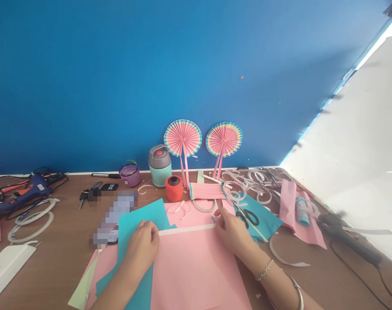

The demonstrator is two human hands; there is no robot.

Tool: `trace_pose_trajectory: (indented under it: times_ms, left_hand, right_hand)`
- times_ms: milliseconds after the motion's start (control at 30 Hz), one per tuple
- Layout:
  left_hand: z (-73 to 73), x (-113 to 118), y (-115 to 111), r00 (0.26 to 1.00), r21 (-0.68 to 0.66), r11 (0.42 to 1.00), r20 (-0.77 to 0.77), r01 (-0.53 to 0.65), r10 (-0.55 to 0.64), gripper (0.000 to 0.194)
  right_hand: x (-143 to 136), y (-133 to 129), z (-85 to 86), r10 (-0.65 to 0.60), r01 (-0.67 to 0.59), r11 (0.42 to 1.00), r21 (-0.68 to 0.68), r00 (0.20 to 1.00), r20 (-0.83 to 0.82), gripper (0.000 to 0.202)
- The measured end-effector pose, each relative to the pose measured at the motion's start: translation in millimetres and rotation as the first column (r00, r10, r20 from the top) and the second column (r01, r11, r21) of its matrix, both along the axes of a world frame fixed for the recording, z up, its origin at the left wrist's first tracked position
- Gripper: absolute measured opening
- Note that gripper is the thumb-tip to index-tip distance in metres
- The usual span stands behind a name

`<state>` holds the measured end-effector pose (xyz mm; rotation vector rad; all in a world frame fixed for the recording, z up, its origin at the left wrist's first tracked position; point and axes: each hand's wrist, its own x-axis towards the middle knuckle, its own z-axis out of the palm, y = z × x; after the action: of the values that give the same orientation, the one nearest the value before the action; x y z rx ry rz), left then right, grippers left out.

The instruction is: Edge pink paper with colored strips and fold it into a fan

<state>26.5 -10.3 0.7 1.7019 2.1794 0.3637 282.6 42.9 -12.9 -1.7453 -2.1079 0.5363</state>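
Pink paper (pixel 196 269), L hand (pixel 143 238) curled, R hand (pixel 229 226) @ top corner

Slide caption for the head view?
Left hand and right hand at the white strip edging a pink sheet, pleated fans beyond.

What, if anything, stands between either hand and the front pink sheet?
Nothing visible: the left hand is at the far left corner of the pink sheet, the right hand at its far right corner.

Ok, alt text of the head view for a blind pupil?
Left hand and right hand at either end of a white strip along the far edge of a pink sheet; behind, two pleated fans before a blue wall.
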Motion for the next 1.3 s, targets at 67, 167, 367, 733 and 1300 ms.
trace_pose_trajectory:
  times_ms: [67, 167, 367, 733, 1300]
  left_hand:
    - [1.2, 1, 0, 1.0, -0.021, 1.0, -0.017, 0.002, -0.003, 0.021]
    - [3.2, 2, 1, 0.999, -0.039, 0.999, -0.039, 0.002, -0.004, 0.021]
    - [5.5, 6, 2, 0.996, -0.044, 0.999, -0.088, 0.011, -0.015, 0.022]
    - [4.5, 12, -2, 0.982, -0.091, 0.995, -0.181, 0.026, -0.043, 0.022]
    - [-5.5, 3, -10, 0.99, 0.103, 0.991, -0.121, 0.083, -0.071, 0.021]
  right_hand:
    - [-1, -1, 0.8, 0.009, -0.009, 1.0, 0.001, 1.0, 0.013, 0.023]
    - [-3, -2, 1.4, 0.008, -0.007, 1.0, -0.004, 0.999, 0.047, 0.026]
    - [-9, -4, 1.5, 0.011, -0.009, 1.0, -0.013, 0.993, 0.117, 0.034]
    - [-4, -2, 3.7, -0.002, -0.021, 0.997, 0.069, 0.947, 0.322, 0.037]
    - [-10, -27, 18.8, 0.546, -0.578, 0.805, 0.133, 0.81, 0.211, 0.046]
